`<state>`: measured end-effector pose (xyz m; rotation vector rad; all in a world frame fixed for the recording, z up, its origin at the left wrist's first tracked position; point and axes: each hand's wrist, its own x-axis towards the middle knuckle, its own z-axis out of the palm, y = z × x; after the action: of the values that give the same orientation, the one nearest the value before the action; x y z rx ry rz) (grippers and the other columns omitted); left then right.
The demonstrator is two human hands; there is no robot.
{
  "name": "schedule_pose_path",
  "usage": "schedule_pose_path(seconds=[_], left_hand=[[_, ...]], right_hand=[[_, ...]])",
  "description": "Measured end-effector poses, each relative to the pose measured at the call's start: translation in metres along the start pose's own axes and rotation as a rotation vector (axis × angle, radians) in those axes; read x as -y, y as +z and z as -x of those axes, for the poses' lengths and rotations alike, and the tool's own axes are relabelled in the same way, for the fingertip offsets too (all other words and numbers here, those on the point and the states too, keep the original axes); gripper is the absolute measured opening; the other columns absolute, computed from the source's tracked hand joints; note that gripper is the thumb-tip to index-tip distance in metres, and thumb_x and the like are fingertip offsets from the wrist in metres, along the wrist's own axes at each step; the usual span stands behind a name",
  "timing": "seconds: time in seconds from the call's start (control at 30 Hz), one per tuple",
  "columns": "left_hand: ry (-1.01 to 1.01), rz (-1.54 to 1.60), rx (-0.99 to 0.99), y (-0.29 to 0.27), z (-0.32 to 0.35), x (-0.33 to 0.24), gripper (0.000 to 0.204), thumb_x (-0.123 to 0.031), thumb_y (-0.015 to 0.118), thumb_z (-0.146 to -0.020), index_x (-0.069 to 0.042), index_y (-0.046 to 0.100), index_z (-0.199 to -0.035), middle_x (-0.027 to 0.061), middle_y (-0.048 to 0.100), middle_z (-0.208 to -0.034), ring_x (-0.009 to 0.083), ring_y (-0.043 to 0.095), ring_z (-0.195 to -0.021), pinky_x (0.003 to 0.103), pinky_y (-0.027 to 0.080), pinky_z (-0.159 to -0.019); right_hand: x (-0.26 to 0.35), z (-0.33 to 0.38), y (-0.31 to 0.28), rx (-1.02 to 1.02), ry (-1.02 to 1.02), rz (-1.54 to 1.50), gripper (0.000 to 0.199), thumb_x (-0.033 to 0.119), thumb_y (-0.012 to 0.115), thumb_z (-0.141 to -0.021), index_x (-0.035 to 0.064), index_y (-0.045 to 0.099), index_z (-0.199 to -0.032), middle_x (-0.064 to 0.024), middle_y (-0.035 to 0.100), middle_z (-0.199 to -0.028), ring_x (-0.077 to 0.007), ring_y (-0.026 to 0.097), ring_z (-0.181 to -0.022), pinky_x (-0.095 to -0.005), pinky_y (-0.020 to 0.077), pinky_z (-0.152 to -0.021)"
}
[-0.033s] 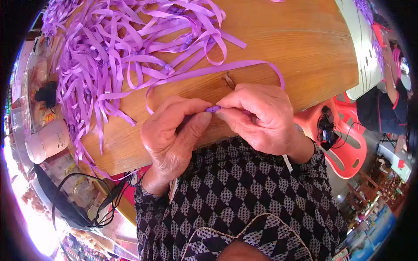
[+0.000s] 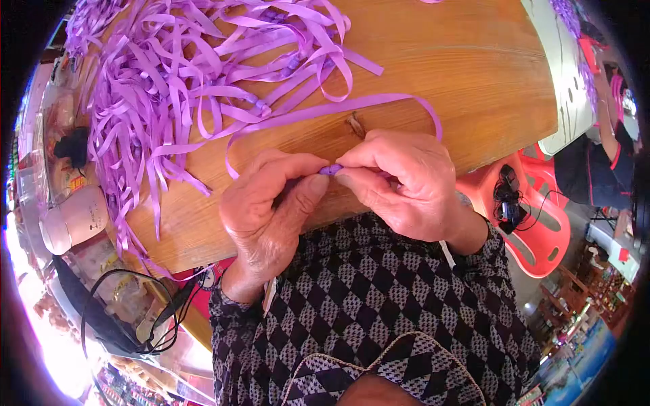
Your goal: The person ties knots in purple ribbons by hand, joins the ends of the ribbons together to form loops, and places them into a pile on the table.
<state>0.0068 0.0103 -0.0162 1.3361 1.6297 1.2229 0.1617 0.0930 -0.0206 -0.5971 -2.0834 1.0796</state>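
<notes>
Between my two hands is a small purple knotted piece of ribbon [image 2: 330, 170], held just over the near edge of the wooden table. My left hand [image 2: 271, 210] pinches its left end between thumb and forefinger. From the other side, the thumb and forefinger of my right hand [image 2: 403, 183] grip its right end. A long purple ribbon [image 2: 332, 108] loops across the table beyond my hands, one bend dropping behind each hand. Most of the knot is covered by my fingertips.
A big heap of purple ribbons [image 2: 169, 88], several with knots, covers the table's [image 2: 467, 61] left and far side. A pale cup-like container [image 2: 78, 220] stands at the left. On the right, a red plastic chair [image 2: 542, 237] carries a black cable with an adapter [image 2: 511, 203]; a person in dark clothing [image 2: 589, 169] is beyond.
</notes>
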Motion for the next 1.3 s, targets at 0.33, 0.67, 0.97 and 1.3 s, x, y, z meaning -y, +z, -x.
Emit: schedule_pose_path(seconds=[0.33,0.67,0.97,1.3], left_hand=[[-0.078,0.134,-0.063,0.01,0.008,0.005,0.013,-0.007,0.066,-0.077,0.001,0.063,-0.087,0.0026,0.057,-0.075,0.0105,0.05,-0.066,0.022,0.04,-0.06],[-0.025,0.157,-0.078,0.01,0.01,0.014,0.014,-0.01,0.066,-0.079,-0.001,0.062,-0.089,0.0012,0.054,-0.078,0.0085,0.048,-0.068,0.021,0.039,-0.063],[-0.026,0.183,-0.07,0.009,0.009,0.013,0.013,-0.011,0.065,-0.08,-0.001,0.062,-0.089,0.0015,0.055,-0.079,0.0086,0.047,-0.068,0.021,0.039,-0.062],[0.089,0.072,-0.086,0.011,0.008,0.012,0.01,-0.007,0.065,-0.078,-0.001,0.063,-0.087,0.0052,0.057,-0.074,0.0133,0.052,-0.066,0.023,0.04,-0.06]], right_hand=[[0.002,0.005,0.007,-0.079,0.073,-0.098,0.01,-0.001,0.066,-0.074,-0.0029,0.059,-0.08,-0.0055,0.048,-0.059,-0.0112,0.043,-0.047,-0.0238,0.0314,-0.043],[0.001,0.007,0.011,-0.13,-0.013,0.004,0.013,0.002,0.066,-0.074,-0.0011,0.062,-0.087,-0.0057,0.046,-0.058,-0.0145,0.043,-0.048,-0.0262,0.0309,-0.043],[-0.002,0.005,0.01,-0.115,-0.096,0.033,0.018,0.0,0.069,-0.07,-0.0024,0.06,-0.086,-0.0056,0.045,-0.056,-0.0166,0.042,-0.045,-0.0283,0.0292,-0.041],[-0.007,0.005,0.009,-0.122,-0.271,0.163,0.021,-0.005,0.069,-0.064,-0.0044,0.058,-0.083,-0.0079,0.048,-0.058,-0.0203,0.045,-0.045,-0.0301,0.0312,-0.04]])
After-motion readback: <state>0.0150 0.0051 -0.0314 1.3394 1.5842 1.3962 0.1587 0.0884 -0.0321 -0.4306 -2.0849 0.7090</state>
